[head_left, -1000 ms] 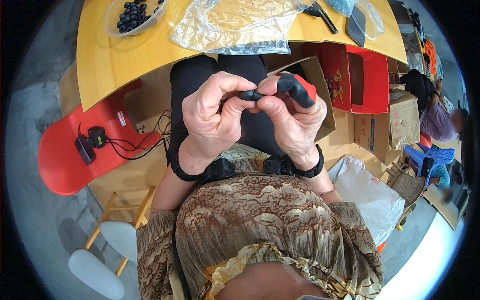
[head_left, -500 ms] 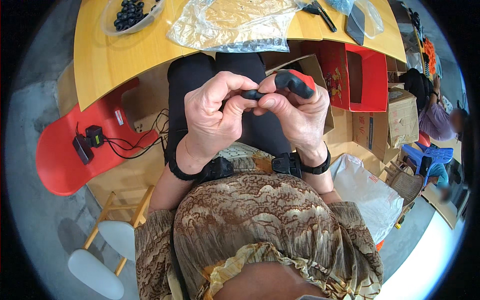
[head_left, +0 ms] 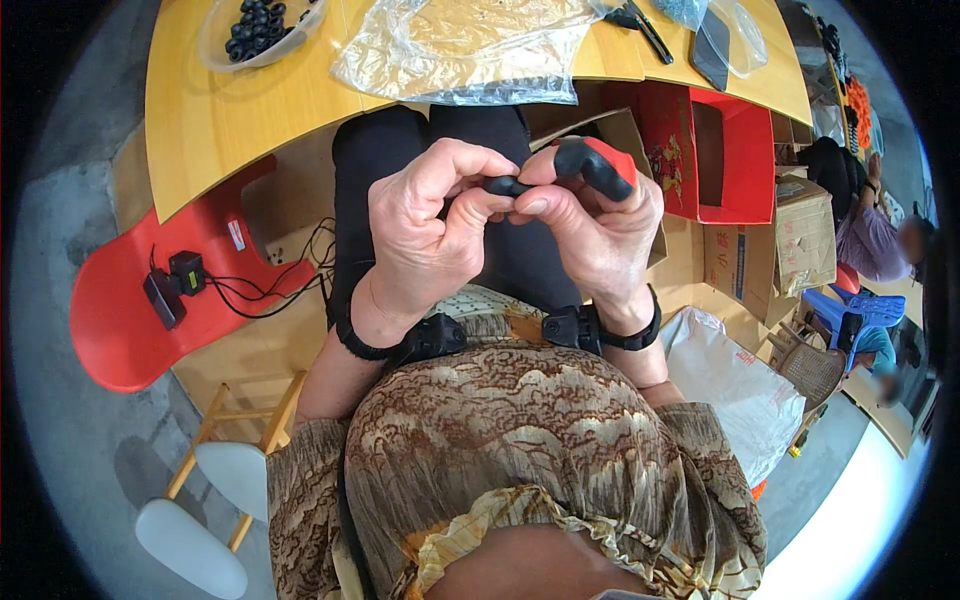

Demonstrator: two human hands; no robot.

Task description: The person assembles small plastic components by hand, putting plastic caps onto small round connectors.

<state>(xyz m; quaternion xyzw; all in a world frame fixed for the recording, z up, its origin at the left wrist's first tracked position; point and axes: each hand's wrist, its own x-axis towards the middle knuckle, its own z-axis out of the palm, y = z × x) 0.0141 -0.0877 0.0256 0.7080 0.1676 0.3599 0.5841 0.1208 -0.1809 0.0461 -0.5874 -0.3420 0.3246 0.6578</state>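
Note:
Over my lap, my left hand (head_left: pixel 430 220) pinches a small black rounded piece (head_left: pixel 506 186) between thumb and fingertips. My right hand (head_left: pixel 605 225) meets it from the other side, its thumb and finger pinched at the piece's right end. A black and red finger cover (head_left: pixel 597 168) wraps a finger of the right hand. The exact kind of the black piece cannot be made out, as fingertips cover its ends. On the table beyond, a clear plastic bowl (head_left: pixel 290 45) holds several small black ring-like parts (head_left: pixel 258 32).
A clear plastic bag (head_left: pixel 460 45) lies on the wooden table (head_left: pixel 220 120), with a black cutter (head_left: pixel 650 32) and a phone (head_left: pixel 709 50) to its right. A red box (head_left: pixel 735 155) and cartons (head_left: pixel 770 240) stand below. A red chair (head_left: pixel 130 310) bears cables. Another person (head_left: pixel 875 240) sits far right.
My right hand has shifted very slightly to the right. Both hands keep their pinch at the small black piece.

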